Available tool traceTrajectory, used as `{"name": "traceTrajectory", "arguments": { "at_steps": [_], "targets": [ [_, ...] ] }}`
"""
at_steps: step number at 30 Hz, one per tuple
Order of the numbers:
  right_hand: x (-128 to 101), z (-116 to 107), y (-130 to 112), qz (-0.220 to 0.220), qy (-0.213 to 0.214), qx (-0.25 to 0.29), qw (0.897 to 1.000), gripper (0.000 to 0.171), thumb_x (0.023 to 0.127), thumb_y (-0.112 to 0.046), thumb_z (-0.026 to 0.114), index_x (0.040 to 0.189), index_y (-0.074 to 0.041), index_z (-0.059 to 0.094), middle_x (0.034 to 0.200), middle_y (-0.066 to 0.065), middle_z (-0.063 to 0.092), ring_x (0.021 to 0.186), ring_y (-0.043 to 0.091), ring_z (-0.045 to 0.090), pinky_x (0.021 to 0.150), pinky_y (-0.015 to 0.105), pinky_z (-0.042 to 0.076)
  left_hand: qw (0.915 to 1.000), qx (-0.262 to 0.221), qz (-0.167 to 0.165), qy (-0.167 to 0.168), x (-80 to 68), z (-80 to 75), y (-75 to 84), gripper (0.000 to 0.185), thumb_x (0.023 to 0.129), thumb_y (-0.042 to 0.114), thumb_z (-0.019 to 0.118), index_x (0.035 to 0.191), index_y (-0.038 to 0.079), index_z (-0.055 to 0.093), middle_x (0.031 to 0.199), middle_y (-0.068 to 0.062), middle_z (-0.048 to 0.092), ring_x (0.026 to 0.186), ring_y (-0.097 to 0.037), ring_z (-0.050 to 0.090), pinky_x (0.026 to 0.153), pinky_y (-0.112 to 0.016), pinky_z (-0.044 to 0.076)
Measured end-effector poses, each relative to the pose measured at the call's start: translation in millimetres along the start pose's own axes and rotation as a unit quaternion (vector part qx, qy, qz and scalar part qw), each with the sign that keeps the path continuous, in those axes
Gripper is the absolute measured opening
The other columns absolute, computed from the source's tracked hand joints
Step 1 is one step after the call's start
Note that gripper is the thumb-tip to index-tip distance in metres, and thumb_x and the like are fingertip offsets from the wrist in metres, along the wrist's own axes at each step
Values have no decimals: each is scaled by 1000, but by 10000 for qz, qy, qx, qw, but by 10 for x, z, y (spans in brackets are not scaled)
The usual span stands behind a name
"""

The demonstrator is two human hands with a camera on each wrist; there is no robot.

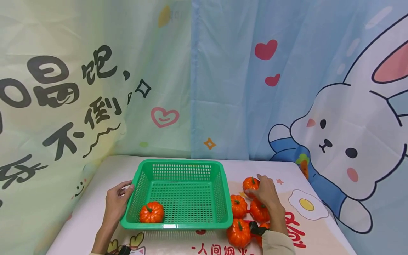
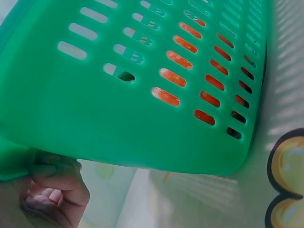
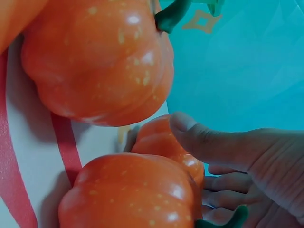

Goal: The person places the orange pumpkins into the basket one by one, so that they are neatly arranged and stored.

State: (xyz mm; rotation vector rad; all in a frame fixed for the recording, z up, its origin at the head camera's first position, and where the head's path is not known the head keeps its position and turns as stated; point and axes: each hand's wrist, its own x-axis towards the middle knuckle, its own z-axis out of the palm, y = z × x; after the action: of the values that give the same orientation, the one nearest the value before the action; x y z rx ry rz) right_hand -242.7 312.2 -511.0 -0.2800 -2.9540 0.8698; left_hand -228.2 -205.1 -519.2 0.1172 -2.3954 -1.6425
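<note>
A green plastic basket [image 1: 188, 225] with slotted walls stands on the table, one small orange pumpkin [image 1: 152, 213] lying in its near left corner. My left hand [image 1: 116, 202] grips the basket's left rim, its fingers curled in the left wrist view. To the right of the basket, my right hand [image 1: 268, 193] holds the farthest pumpkin [image 1: 250, 183], thumb on one side and fingers on the other. Closer to me are more pumpkins: one beside the basket wall [image 1: 238, 206], one under the right hand [image 1: 259, 211], and a near one [image 1: 239, 233]. Another is partly hidden by the right wrist.
A printed cloth [image 1: 306, 232] with a fried egg picture and red lettering covers the table. Behind the far edge hangs a curtain [image 1: 220, 88] with hearts and a cartoon rabbit. Dark wrist camera parts [image 1: 257, 228] overlap the near pumpkins.
</note>
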Motion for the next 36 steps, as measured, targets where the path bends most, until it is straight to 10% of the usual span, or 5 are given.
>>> {"name": "traceTrajectory", "arguments": {
  "at_steps": [36],
  "targets": [
    [27, 39, 55, -104, -142, 160, 9997, 73, 95, -12, 85, 152, 17, 50, 139, 36, 64, 123, 48, 63, 113, 65, 52, 10000, 53, -1, 5, -1, 5, 11, 35, 111, 16, 63, 138, -6, 70, 90, -23, 79, 58, -7, 66, 56, -24, 57]
  ]
}}
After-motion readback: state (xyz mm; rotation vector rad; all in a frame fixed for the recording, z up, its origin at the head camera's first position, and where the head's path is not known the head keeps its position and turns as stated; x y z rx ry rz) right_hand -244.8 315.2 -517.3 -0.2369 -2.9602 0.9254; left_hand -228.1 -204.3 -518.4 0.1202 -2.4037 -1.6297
